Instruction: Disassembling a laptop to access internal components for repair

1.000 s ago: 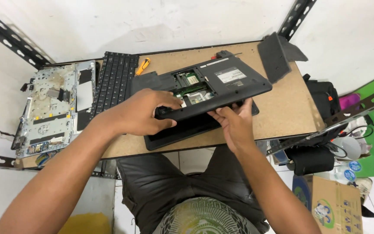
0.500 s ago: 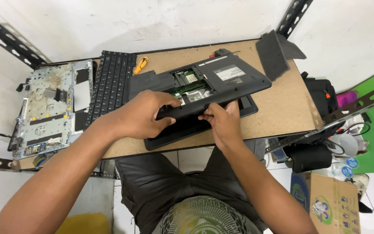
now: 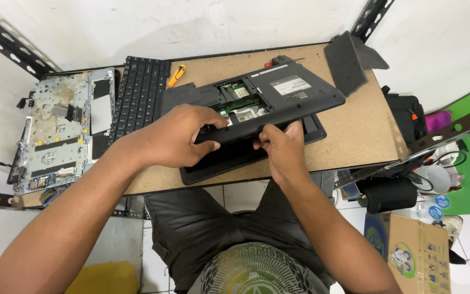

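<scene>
both hands clamp the laptop base (image 3: 278,100): left hand (image 3: 175,136) and right hand (image 3: 281,147) fingers curled over its near edge, steadying it tilted above the lid (image 3: 213,166) beneath the fingertips.

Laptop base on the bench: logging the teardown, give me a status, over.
Left hand and right hand both grip the near edge of the upturned laptop base. Base cover off, circuit board exposed. Detached keyboard lies left, clear of the hands.

the laptop base's (image 3: 278,100) near edge is partly hidden by both hands; the cardboard box (image 3: 414,253) is cut off by the lower edge.
</scene>
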